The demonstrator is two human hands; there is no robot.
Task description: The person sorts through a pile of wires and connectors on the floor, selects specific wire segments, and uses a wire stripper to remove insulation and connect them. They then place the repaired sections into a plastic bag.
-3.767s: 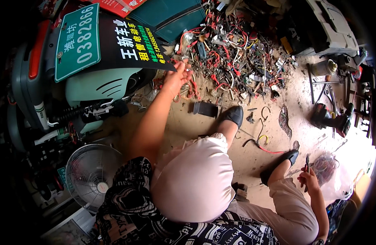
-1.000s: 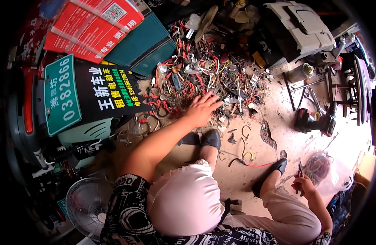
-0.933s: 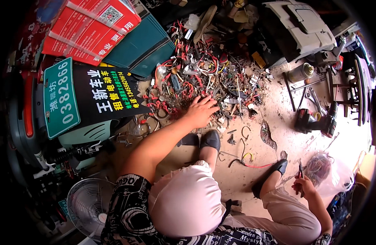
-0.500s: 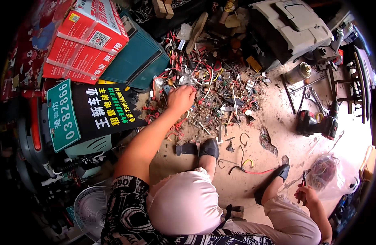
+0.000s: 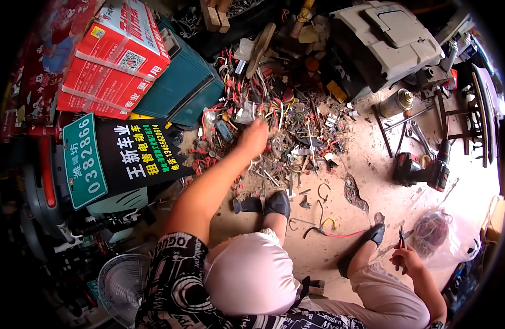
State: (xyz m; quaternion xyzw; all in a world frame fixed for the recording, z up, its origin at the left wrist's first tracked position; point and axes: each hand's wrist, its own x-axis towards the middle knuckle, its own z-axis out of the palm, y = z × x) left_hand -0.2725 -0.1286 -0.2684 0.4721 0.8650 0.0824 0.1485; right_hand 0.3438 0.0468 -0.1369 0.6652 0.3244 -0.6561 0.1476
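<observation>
Red, black and white wire scraps (image 5: 296,131) lie tangled in a broad spread on the floor (image 5: 312,255), and from where I stand, going by the head view, the left hand (image 5: 255,137) is over them, left of their middle. That hand is blurred: its fingers look curled under, but I cannot tell how far they are bent, whether they touch the wire scraps or whether they have hold of anything. Near it, to the left, lies a blue-grey oblong piece (image 5: 224,130). The right hand (image 5: 409,257) shows more plainly, wrapped round the handles of dark pliers (image 5: 401,241) whose nose points away from the person; close by sits a clear plastic bag (image 5: 455,238) with a wire bundle (image 5: 431,231) inside. I judge the step in hand to be the left hand's reach among the wire scraps, the pliers simply being held. A grip there calls, I think, for pinching one piece clear of the strands crossing it. The left arm (image 5: 208,192) slants up from the lower left, reaching past the left shoe (image 5: 277,204); the right forearm (image 5: 430,290) rises from the lower right corner, well apart from the wire scraps.
</observation>
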